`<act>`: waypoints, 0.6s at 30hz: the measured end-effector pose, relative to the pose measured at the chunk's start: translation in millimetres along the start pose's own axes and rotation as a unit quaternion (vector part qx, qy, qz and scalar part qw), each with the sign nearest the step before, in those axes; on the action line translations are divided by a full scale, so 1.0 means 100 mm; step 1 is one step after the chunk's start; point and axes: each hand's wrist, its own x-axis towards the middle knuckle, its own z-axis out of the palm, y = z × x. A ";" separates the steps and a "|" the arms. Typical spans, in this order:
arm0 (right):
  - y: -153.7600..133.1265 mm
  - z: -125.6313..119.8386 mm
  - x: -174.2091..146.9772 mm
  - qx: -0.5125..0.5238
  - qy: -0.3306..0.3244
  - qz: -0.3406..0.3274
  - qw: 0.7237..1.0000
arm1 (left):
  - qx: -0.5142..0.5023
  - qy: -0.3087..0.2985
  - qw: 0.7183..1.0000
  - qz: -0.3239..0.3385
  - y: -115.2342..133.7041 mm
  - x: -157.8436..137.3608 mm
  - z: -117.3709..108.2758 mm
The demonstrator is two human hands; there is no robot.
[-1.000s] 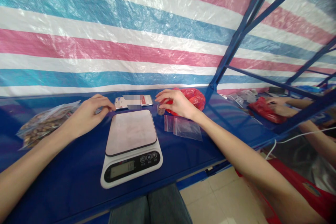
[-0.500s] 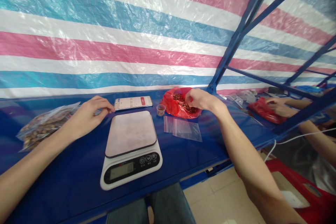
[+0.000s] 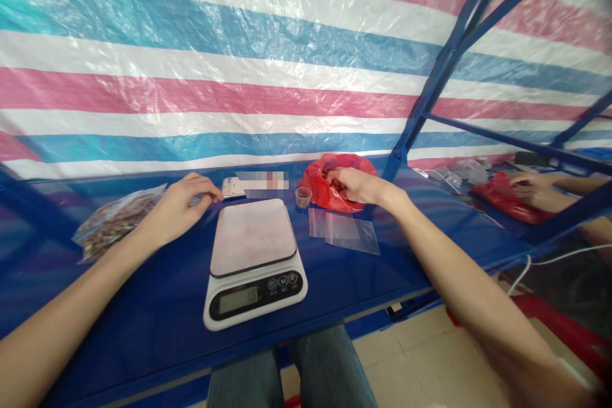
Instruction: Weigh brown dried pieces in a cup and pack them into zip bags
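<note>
My left hand [image 3: 186, 204] hovers at the near left corner of a phone [image 3: 234, 187], fingers apart and holding nothing. Just to its right sits a white kitchen scale [image 3: 253, 236] with a bare platform; its display appears to read 1.0. My right hand [image 3: 356, 185] reaches into a red plastic bag [image 3: 313, 178] of small dark brown pieces. Its fingers are bunched together, the tips hidden among the pieces, so what they pinch does not show. Beside the bag stands a small clear cup [image 3: 303, 197] with some brown bits inside. Clear zip bags [image 3: 351, 231] lie in front.
A clear bag of brown nuts or seeds [image 3: 112, 223] lies behind my left forearm. Blue metal posts [image 3: 425, 95] rise at the right. Beyond them, another person's hands [image 3: 535, 188] are at a second red bag [image 3: 500, 194]. A white cable [image 3: 523, 268] hangs there.
The view has shifted, so the things on the table appear farther right. My right hand has moved left and deeper into the red bag. My left hand stays by the phone.
</note>
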 end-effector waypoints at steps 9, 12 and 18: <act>-0.10 -0.02 0.02 0.017 0.040 -0.054 0.998 | 0.010 0.073 0.995 -0.068 0.02 -0.03 -0.09; -0.15 0.05 0.06 0.010 0.070 -0.074 0.995 | 0.017 0.081 0.993 -0.085 0.04 -0.04 -0.10; -0.25 0.24 0.14 -0.035 0.110 -0.065 0.991 | 0.013 0.087 0.992 -0.093 0.08 -0.04 -0.12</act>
